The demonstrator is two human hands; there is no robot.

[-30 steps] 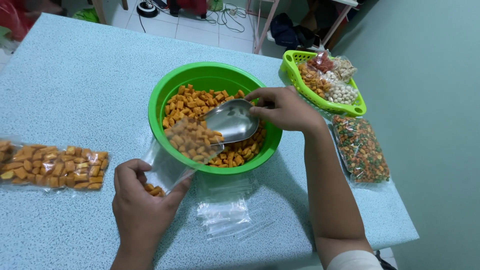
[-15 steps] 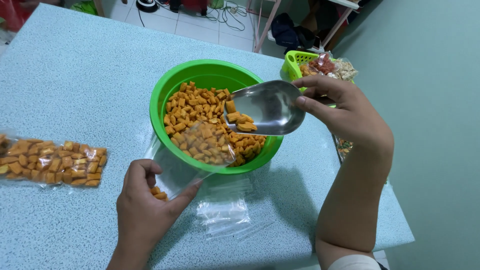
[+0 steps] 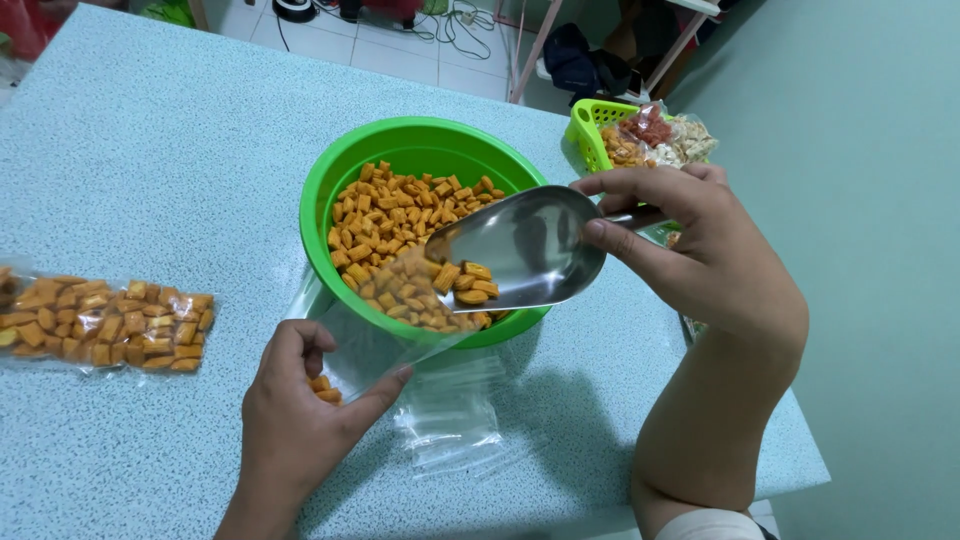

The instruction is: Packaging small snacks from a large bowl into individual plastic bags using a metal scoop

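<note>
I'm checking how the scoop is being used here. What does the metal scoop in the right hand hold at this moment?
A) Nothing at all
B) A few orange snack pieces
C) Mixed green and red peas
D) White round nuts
B: the metal scoop, held by the right hand, has several orange snack pieces at its lip, tilted toward the clear bag that the left hand holds open at the green bowl.

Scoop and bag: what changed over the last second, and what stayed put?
The right hand lifted the scoop out of the green bowl with a few snacks, then tipped its lip down to the mouth of the clear bag. The left hand kept hold of the bag against the bowl's rim. Filled bag, empty bags and basket stayed as they were.
</note>
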